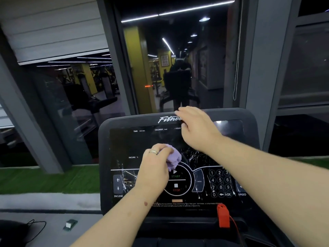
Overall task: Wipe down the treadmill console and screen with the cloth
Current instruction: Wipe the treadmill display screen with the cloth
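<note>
The black treadmill console fills the middle of the head view, its dark screen streaked with white marks around the buttons and number pad. My left hand, with a ring on one finger, grips a bunched lilac cloth and presses it on the screen just above the round START/STOP control. My right hand lies over the console's top edge near the "Fitness" logo, fingers extended and loosely bent over the rim.
A red safety key with a red cord hangs at the console's lower right. A grey ledge at lower left carries a small box and a black cable. Window glass behind the console reflects the gym. Green turf runs along the left.
</note>
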Demonstrator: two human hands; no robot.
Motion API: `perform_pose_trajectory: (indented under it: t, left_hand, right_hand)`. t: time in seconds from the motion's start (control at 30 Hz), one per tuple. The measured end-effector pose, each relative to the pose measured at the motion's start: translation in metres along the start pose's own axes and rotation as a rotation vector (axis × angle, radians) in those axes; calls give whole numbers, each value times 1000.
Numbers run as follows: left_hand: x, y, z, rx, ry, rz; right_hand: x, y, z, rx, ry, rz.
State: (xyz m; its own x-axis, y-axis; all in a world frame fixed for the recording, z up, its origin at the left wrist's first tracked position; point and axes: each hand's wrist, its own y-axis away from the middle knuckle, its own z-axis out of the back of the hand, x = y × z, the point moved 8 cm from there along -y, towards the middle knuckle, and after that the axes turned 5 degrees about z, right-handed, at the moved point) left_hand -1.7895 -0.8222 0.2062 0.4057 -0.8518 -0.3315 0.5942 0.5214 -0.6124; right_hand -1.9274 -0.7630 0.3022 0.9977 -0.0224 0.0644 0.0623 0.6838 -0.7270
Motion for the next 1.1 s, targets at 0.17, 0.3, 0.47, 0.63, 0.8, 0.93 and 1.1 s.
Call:
perform_pose_trajectory:
  t: [0.17,0.3,0.47,0.63,0.8,0.93,1.1]
  left_hand:
    - [2,2,26,-11,273,52]
    - [5,6,39,-10,328,108]
    - [10,12,49,-60,400,120]
    - [14,12,37,57,463,87]
    - [9,9,31,130,454,128]
    - [8,5,28,178,391,81]
    - [14,-8,33,131,209,35]
  right_hand:
    - [48,64,-42,150,-241,-9]
    - [50,70,-56,218,-532,-274]
    - [41,73,-58,226,-867,-513]
    - [45,72,-49,195,-976,-496]
    - [53,76,-45,330,-949,-449]
    - [47,79,-32,308,-821,-466]
    - [14,84,-16,252,-172,-383]
